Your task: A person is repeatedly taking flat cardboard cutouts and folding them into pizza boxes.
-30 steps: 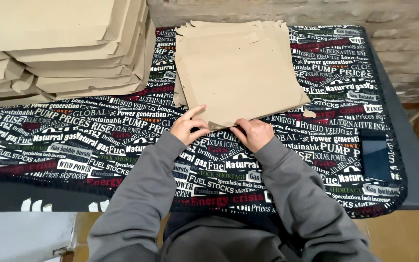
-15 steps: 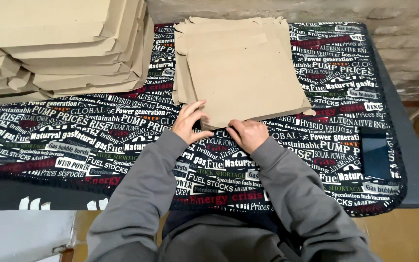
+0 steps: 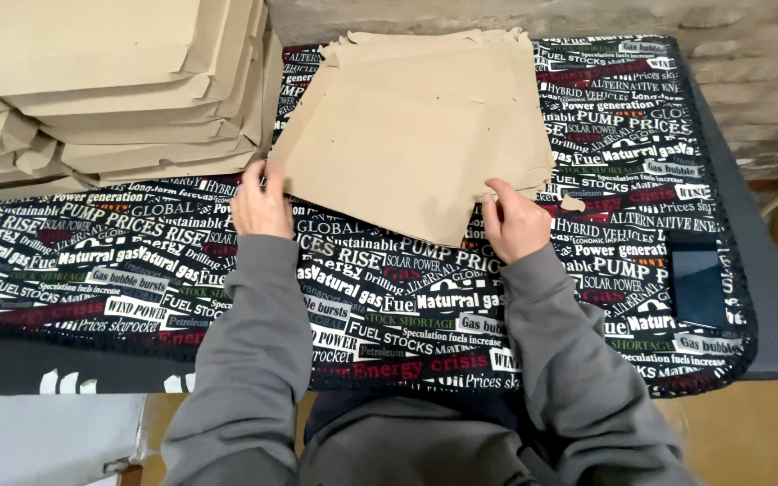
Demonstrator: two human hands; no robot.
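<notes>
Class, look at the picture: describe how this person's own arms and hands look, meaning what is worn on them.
Both arms are covered by long, loose grey sleeves reaching the wrists. The left hand and right hand are bare: no gloves, rings or watch show.

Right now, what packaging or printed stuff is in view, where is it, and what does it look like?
Flat card sheet: table centre, tan, held by left hand and right hand.
Folded boxes: top left, tan stack.
Printed cloth: covers the table, black with white, red and green lettering.
</notes>
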